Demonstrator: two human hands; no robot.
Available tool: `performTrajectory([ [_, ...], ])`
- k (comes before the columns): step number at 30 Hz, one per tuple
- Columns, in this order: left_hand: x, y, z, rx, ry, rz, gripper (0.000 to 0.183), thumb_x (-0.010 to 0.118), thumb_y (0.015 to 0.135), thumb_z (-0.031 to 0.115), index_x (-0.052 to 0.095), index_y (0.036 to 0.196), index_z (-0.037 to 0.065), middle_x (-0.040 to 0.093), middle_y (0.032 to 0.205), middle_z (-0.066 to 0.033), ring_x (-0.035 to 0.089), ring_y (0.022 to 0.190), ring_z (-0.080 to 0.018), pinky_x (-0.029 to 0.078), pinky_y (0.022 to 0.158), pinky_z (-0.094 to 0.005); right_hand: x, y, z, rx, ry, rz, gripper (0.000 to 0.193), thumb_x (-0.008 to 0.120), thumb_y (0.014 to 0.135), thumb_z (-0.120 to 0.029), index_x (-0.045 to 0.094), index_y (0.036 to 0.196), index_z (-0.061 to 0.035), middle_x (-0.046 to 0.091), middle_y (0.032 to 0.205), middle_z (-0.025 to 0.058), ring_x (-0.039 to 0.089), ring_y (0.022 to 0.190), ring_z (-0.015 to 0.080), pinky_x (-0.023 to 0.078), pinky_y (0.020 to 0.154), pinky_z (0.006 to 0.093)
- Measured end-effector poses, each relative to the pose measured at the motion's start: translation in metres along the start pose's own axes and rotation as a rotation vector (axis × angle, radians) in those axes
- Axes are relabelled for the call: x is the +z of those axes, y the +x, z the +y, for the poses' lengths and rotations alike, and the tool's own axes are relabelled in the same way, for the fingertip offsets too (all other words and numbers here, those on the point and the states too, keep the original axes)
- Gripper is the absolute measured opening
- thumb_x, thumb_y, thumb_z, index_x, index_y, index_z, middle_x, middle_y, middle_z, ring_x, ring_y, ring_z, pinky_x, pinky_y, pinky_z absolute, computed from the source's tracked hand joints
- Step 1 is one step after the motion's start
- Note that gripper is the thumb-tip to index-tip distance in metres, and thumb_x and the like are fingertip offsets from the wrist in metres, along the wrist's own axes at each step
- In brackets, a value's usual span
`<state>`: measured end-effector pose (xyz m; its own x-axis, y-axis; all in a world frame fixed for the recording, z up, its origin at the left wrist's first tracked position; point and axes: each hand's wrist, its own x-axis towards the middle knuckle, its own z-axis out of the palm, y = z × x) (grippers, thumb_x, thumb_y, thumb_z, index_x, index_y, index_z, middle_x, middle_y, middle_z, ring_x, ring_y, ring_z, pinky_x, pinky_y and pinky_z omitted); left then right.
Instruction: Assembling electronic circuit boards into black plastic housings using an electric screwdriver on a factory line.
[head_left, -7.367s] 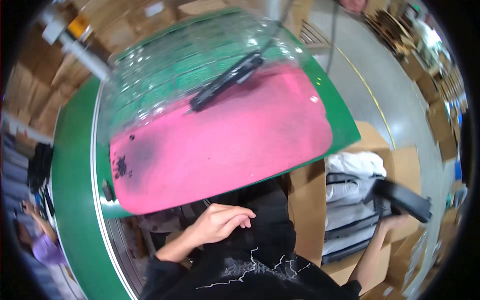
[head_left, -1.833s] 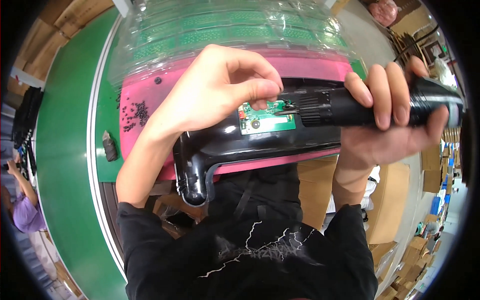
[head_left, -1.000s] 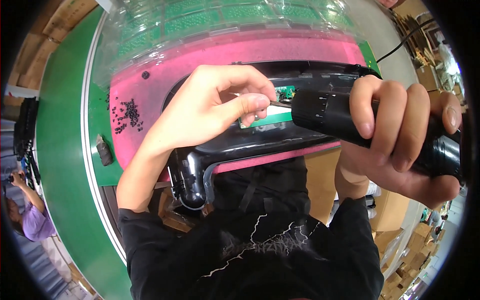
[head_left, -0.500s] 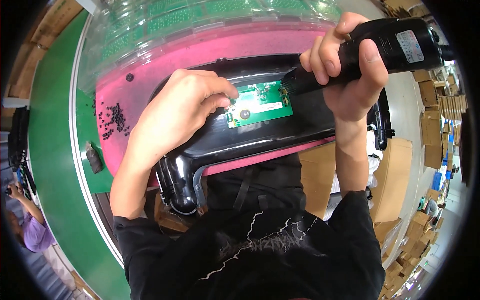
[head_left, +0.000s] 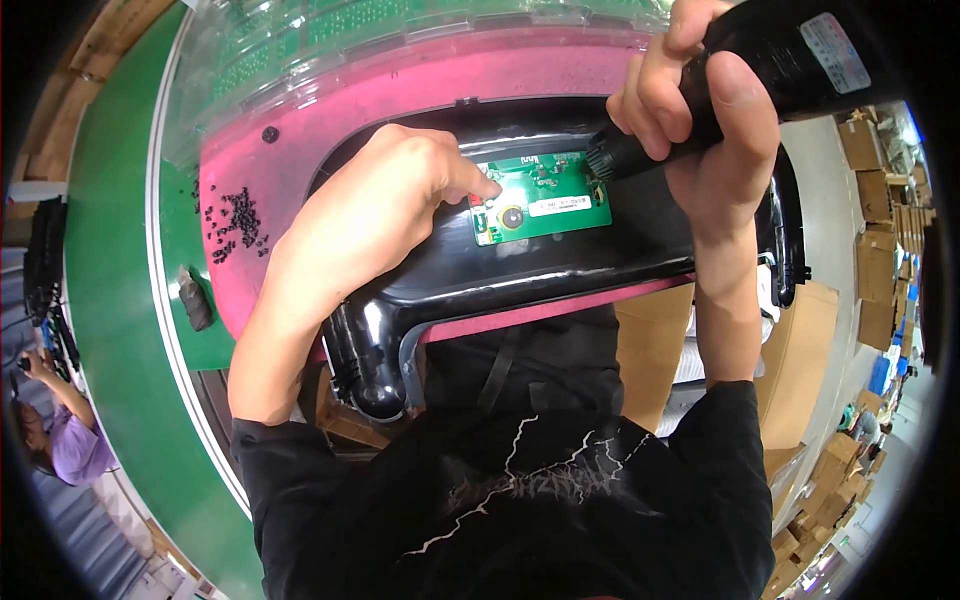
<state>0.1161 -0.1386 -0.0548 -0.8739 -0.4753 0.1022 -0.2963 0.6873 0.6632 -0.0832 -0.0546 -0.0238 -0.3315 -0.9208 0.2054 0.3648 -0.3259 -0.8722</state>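
A green circuit board (head_left: 548, 190) lies in the middle of a glossy black plastic housing (head_left: 520, 262). My left hand (head_left: 385, 205) reaches over the housing's left side, its index finger stretched onto the board's upper left corner. The thumb sits apart from that finger, and the other fingers are mostly hidden under the palm. In my right hand (head_left: 705, 120) is a thick black electric screwdriver (head_left: 770, 75), gripped around its body. Its ridged nose points down-left to the board's upper right edge. Whether the bit touches a screw is hidden.
Beneath the housing lies a pink mat (head_left: 290, 165), with a pile of small black screws (head_left: 238, 218) on its left. Clear plastic trays (head_left: 400, 60) stand behind. A dark wrapped object (head_left: 195, 300) rests on the green table (head_left: 115, 260). Cardboard (head_left: 655, 355) is at right; another person (head_left: 75, 440) sits far left.
My left thumb has drawn back from the index finger, which now rests on the board's corner. The screwdriver's rear end has risen. The whole view has shifted slightly.
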Motion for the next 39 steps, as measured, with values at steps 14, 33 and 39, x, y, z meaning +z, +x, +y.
performTrajectory([
  [14, -0.019, 0.011, 0.024, -0.153, -0.865, -0.010, 0.026, 0.067, 0.087, -0.006, 0.066, 0.113, -0.006, 0.072, 0.084, -0.0136, 0.070, 0.070, -0.0155, 0.058, 0.063, -0.0259, -0.011, -0.017, -0.034, -0.341, 0.151, -0.368, 0.048, 0.061, 0.088, -0.049, 0.053, 0.116, -0.0106, 0.048, 0.065, -0.0058, 0.045, 0.055, 0.0088, 0.037, 0.064, 0.0291],
  [33, -0.022, 0.003, 0.027, 0.003, -0.858, 0.068, 0.025, 0.075, 0.076, -0.011, 0.068, 0.100, -0.008, 0.071, 0.085, -0.0132, 0.071, 0.074, -0.0166, 0.061, 0.068, -0.0273, -0.008, -0.013, -0.030, -0.277, 0.098, -0.507, 0.051, 0.058, 0.088, -0.053, 0.052, 0.118, -0.0121, 0.049, 0.069, -0.0046, 0.046, 0.058, 0.0092, 0.037, 0.066, 0.0292],
  [39, -0.023, 0.004, 0.022, -0.095, -0.853, -0.003, 0.018, 0.066, 0.087, -0.007, 0.068, 0.104, -0.007, 0.071, 0.084, -0.0118, 0.069, 0.071, -0.0135, 0.058, 0.067, -0.0249, -0.016, -0.010, -0.034, -0.260, 0.055, -0.539, 0.053, 0.057, 0.088, -0.054, 0.052, 0.119, -0.0125, 0.049, 0.070, -0.0042, 0.046, 0.058, 0.0093, 0.036, 0.066, 0.0293],
])
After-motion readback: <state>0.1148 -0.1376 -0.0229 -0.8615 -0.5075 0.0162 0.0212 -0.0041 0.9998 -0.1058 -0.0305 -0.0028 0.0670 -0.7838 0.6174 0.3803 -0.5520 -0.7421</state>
